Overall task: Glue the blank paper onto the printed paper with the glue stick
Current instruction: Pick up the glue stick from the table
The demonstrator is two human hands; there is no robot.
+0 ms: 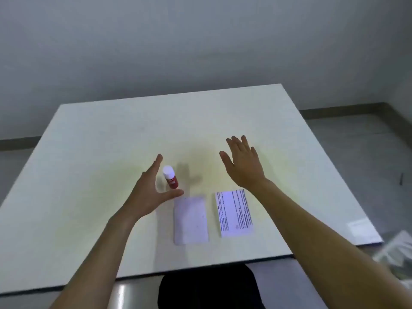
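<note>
A red glue stick [171, 177] with a white cap stands upright on the white table [100, 152]. My left hand [149, 190] is open around it, fingers on its left and thumb below it, not touching it as far as I can see. A blank paper [190, 219] lies flat just right of that hand. The printed paper [234, 212], with lines of text along its edges, lies to the right of the blank one. My right hand [243, 163] hovers open and flat beyond the printed paper, holding nothing.
The table's near edge [200, 267] runs in front of my dark-clothed lap [207, 288]. Crumpled plastic-wrapped items [396, 253] lie on the floor at the right. A grey wall stands behind the table's far edge.
</note>
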